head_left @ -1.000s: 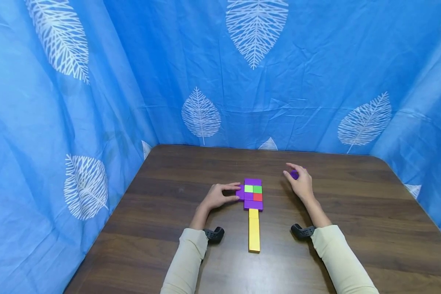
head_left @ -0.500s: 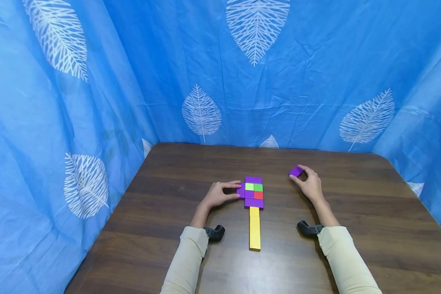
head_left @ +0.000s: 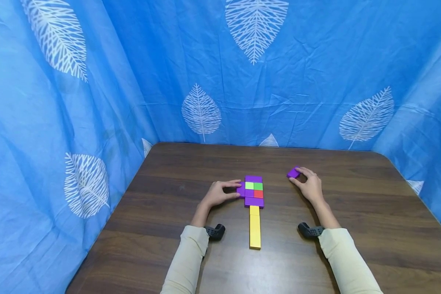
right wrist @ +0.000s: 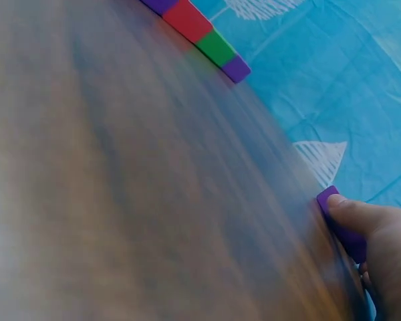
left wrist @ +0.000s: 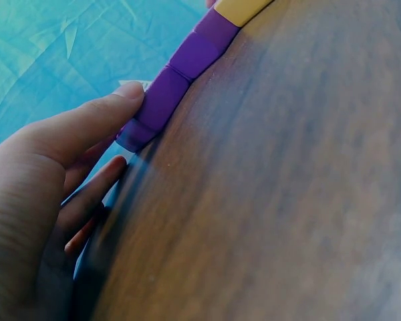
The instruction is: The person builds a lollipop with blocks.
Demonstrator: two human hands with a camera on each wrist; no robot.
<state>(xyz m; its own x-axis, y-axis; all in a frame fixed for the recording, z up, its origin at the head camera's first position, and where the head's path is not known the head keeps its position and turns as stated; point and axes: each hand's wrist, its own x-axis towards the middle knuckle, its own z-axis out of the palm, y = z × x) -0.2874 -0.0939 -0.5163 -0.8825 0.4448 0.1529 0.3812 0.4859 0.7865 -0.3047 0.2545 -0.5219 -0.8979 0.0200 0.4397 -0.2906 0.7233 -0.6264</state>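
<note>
My left hand [head_left: 217, 193] pinches a purple block [head_left: 240, 190] between thumb and fingers at the left side of a flat block arrangement. In the left wrist view the thumb [left wrist: 123, 100] lies against that block's side. Light green [head_left: 249, 185], green [head_left: 258, 186], red [head_left: 258, 194] and purple squares form the arrangement's middle, with a purple bar [head_left: 253, 179] above and another purple bar [head_left: 254, 202] below. My right hand [head_left: 310, 184] holds a separate purple block [head_left: 293, 172] by its edges, to the right of the arrangement. Its thumb shows on the block [right wrist: 327, 194] in the right wrist view.
Yellow blocks [head_left: 255, 230] run in a line from the arrangement toward the person. All this lies on a dark wooden table [head_left: 161, 204]. Blue curtains [head_left: 301, 73] with white leaf prints hang behind and beside it. Each wrist carries a black device [head_left: 215, 232].
My right hand has shifted to the right, and the purple block, mostly hidden before, now shows between its fingertips, turned slightly. The left hand stays on its block.
</note>
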